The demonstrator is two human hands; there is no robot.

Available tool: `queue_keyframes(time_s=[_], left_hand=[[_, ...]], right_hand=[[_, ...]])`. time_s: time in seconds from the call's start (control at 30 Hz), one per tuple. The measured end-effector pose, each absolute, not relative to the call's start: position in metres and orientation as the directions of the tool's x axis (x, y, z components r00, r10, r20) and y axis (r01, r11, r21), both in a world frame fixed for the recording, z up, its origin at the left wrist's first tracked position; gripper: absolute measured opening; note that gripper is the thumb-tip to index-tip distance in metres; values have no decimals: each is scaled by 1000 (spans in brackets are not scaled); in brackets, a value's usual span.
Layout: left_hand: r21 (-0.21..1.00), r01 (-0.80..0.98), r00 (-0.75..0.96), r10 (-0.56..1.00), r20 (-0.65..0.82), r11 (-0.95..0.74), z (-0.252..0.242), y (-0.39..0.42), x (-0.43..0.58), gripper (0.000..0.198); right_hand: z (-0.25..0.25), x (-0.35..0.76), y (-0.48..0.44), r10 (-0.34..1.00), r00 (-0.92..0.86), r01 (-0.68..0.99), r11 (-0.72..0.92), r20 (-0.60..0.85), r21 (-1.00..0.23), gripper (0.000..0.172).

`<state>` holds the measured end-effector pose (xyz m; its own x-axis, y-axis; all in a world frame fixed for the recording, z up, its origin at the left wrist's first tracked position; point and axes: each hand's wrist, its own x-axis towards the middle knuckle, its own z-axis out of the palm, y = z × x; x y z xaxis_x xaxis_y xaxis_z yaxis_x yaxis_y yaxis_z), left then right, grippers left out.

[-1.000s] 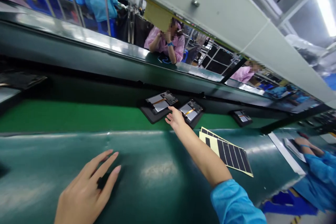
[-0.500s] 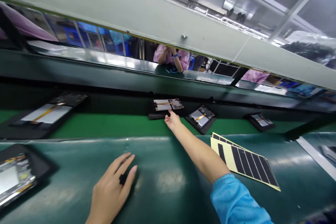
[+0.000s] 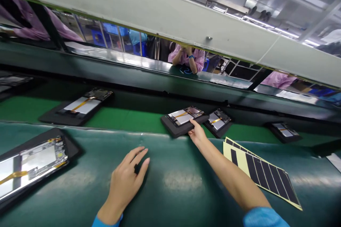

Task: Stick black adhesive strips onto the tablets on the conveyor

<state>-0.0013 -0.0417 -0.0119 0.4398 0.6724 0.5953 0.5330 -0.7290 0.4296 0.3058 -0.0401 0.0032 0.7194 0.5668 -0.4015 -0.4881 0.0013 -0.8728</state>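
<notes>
Panel (image 3: 133,14): white; beneath, a worker in pink (image 3: 199,60).
Bench (image 3: 181,198): glossy, dark green.
Belt (image 3: 135,116): brighter green.
Tray (image 3: 172,128): over the belt; swinging right could knock its neighbour (image 3: 218,133).
Right hand (image 3: 197,133): pinching the tray's edge.
Left hand (image 3: 128,177): spread above the bench.
Device (image 3: 181,116): on the tray; I fear one-sided gripping lets it slide.

I count six opened devices (image 3: 183,116): five along the green belt (image 3: 135,120), one on the desk (image 3: 181,181); at least two yellow sheets (image 3: 262,172).
</notes>
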Motion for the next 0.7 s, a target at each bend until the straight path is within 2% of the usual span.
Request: queue_keyframes(time_s=[0.13,0.3,0.37,0.47,0.53,0.6,0.63,0.7], left_hand=[[469,572,426,732,531,-673,-13,-43,-1,29],[574,548,434,793,427,-609,-13,-48,2,29],[604,528,454,799,395,-598,-11,-51,4,28],[640,510,492,805,331,-575,-7,-55,7,25],[653,507,513,806,295,-562,-5,-58,9,23],[656,513,527,806,269,-554,-4,-60,11,20],[654,519,532,807,257,-551,-4,-62,12,19],[649,531,544,806,231,-545,-5,-65,14,17]], right_hand=[[-3,282,-103,563,679,-559,-18,-470,-829,26],[-12,236,-179,512,672,-614,-20,-535,-789,47],[-17,216,-204,490,654,-640,-45,-576,-767,49],[-23,190,-240,599,512,-636,-218,-616,-740,46],[-24,180,-262,735,245,-530,-444,-632,-722,47],[-20,178,-277,791,-64,-322,-593,-608,-738,54],[-16,180,-281,811,-156,-207,-585,-564,-784,54],[-2,190,-278,888,-190,26,-421,-418,-907,42]])
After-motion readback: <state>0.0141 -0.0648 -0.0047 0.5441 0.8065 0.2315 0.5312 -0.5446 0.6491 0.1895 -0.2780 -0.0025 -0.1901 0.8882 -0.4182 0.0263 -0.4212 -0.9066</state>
